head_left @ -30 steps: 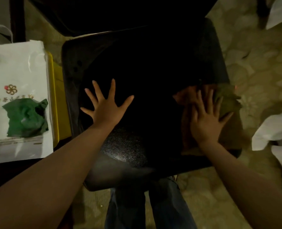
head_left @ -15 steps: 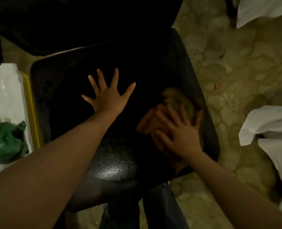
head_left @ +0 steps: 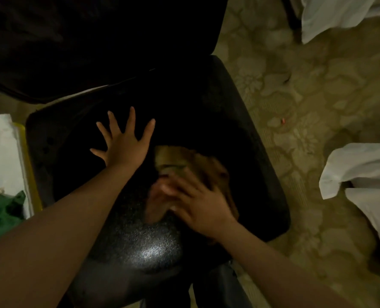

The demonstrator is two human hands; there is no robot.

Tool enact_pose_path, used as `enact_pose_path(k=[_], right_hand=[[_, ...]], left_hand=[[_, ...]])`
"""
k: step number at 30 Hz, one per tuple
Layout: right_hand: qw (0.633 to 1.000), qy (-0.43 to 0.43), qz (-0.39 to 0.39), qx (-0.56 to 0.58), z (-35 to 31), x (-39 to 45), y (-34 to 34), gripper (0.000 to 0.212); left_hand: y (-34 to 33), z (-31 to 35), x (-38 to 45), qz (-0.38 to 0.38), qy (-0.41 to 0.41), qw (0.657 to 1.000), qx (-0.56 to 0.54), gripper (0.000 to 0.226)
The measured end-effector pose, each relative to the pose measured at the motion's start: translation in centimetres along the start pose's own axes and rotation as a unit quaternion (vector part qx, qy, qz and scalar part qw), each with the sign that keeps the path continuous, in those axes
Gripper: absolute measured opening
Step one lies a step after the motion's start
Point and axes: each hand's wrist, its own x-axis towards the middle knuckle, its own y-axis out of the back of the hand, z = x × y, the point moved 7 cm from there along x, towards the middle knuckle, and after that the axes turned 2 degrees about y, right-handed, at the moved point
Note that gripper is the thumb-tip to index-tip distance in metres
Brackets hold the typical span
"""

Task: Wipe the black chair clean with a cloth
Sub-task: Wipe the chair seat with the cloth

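Observation:
The black chair (head_left: 247, 152) fills the middle of the head view, its seat shiny and speckled near the front edge and its dark backrest at the top. A brownish-olive cloth (head_left: 198, 163) lies bunched on the middle of the seat. My right hand (head_left: 198, 205) presses flat on the cloth's near part with straight fingers, blurred by motion. To the left of the cloth, my left hand (head_left: 124, 145) rests flat on the seat with its fingers spread wide.
A white paper bag (head_left: 0, 152) with a green print and a yellow edge stands against the chair's left side. White draped fabric (head_left: 360, 170) hangs at the right and top right. Patterned carpet (head_left: 295, 103) surrounds the chair. My dark trouser legs show below the seat.
My right hand has slid the cloth from the seat's right edge leftward to its middle. The left hand has stayed spread on the seat. The view has shifted right.

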Motion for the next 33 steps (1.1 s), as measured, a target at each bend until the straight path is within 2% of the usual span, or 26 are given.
enact_pose_path(k=[4,7,9,11,14,16,18,21,23,27,29,33], right_hand=[[0.976,-0.215,0.026,-0.026,10.3,2.4,3.1,0.054],[0.95,-0.311,0.025,0.014,12.2,8.2,3.8,0.051],[0.953,-0.303,0.018,0.019,10.5,11.8,3.5,0.051],[0.973,-0.23,0.0,-0.002,6.7,13.6,2.5,0.053],[0.994,-0.102,-0.021,-0.019,0.8,12.0,0.8,0.055],[0.998,-0.06,-0.026,-0.013,-0.3,9.5,1.0,0.053],[0.995,-0.089,-0.035,-0.008,2.0,6.6,1.3,0.052],[0.965,-0.26,-0.02,0.035,8.5,2.4,2.7,0.059],[0.944,-0.327,-0.019,0.021,11.3,2.0,3.4,0.058],[0.904,-0.42,0.022,0.079,14.7,8.9,5.5,0.054],[0.898,-0.429,0.032,0.09,15.7,14.0,6.1,0.054],[0.957,-0.288,-0.013,0.028,11.8,22.6,5.5,0.052]], left_hand=[[-0.6,-0.1,0.3,-0.027,-0.002,1.0,-0.003,0.068],[-0.6,-0.3,0.4,-0.022,0.004,0.999,-0.023,0.067],[-0.7,-0.3,0.4,-0.015,0.018,1.0,-0.018,0.067],[-0.9,-0.5,0.5,-0.004,0.037,0.999,0.001,0.068],[-0.8,-0.5,0.6,-0.016,0.053,0.998,0.008,0.069],[-0.4,-0.5,0.5,-0.023,0.044,0.999,0.011,0.068],[-0.1,-0.6,0.5,-0.046,0.019,0.999,-0.005,0.066],[0.4,-1.2,0.9,-0.125,-0.023,0.99,-0.056,0.061],[0.7,-1.2,1.0,-0.157,-0.032,0.984,-0.072,0.06],[0.8,-0.2,1.6,-0.121,-0.02,0.992,-0.021,0.063],[1.5,0.9,2.4,-0.068,-0.027,0.997,-0.012,0.062],[2.0,3.5,5.7,-0.007,0.002,0.999,-0.035,0.056]])
